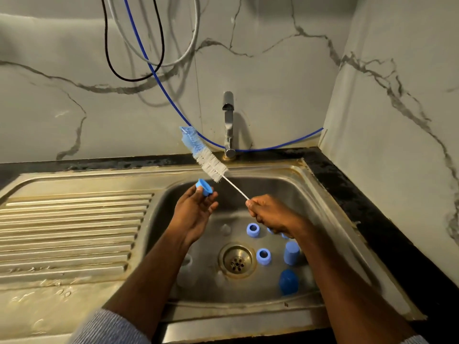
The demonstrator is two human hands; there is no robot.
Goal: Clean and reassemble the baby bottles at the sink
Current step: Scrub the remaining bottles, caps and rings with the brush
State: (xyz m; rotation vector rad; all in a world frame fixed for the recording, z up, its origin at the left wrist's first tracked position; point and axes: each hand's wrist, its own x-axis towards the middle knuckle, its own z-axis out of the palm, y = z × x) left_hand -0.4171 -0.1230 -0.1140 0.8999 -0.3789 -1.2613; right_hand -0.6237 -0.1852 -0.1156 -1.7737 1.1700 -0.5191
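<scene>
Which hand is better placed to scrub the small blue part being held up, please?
The right hand: it already grips the bottle brush by its wire handle, bristles just above the blue ring, which the left hand pinches in its fingers.

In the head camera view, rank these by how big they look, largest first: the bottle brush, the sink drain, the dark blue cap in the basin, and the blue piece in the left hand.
1. bottle brush
2. sink drain
3. dark blue cap
4. blue piece held in the left hand

The cap lies nearer the camera, so ranks 3 and 4 are unsure.
</scene>
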